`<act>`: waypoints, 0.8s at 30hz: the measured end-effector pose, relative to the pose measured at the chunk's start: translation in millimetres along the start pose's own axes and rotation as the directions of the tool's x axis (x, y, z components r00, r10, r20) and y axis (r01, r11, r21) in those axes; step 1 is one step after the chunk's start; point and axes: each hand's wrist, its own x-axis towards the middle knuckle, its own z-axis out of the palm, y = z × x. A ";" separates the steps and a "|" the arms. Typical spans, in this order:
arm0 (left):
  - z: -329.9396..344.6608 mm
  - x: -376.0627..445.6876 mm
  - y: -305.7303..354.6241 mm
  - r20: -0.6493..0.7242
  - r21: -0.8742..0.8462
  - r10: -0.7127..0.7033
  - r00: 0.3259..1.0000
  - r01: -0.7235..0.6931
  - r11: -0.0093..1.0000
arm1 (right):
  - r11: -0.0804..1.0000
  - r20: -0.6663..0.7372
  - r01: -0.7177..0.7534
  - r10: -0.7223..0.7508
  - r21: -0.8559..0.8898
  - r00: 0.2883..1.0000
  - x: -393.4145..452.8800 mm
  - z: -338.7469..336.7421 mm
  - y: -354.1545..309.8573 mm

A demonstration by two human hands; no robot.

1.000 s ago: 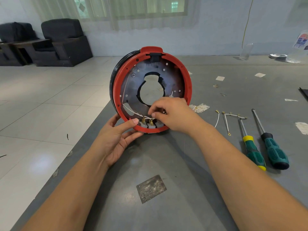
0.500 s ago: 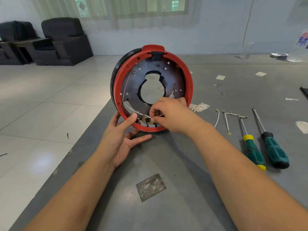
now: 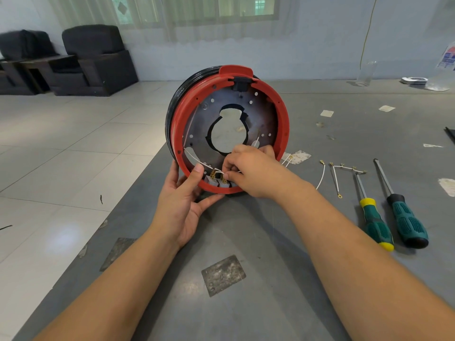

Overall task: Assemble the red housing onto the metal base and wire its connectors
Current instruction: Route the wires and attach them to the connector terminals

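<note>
Pinching a white wire point(image 3: 211, 166) at the brass connectors point(image 3: 218, 178), the right hand point(image 3: 248, 172) works inside the red housing point(image 3: 283, 124), which stands on edge on the grey table point(image 3: 246, 230) with the metal base point(image 3: 197, 129) seated in it. The left hand point(image 3: 183, 200) braces the rim, thumb pressed over it and fingers spread. A slip could roll the upright assembly or tug the wire off its terminal. Counted: two hands, two screwdrivers point(image 3: 394, 217), a few loose wires point(image 3: 334, 177) beside them; the exact connector count is unclear.
</note>
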 end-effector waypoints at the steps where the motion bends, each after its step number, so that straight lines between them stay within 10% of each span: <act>1: 0.0 0.1 0.0 0.001 0.005 0.003 1.000 -0.003 1.000 | 1.000 0.002 0.002 -0.002 0.008 1.000 -0.4 0.0 0.4; 24: -3.0 4.7 -2.5 0.013 0.076 0.046 0.999 -0.047 0.996 | 0.993 -0.007 0.004 -0.003 0.121 1.000 1.4 0.2 5.0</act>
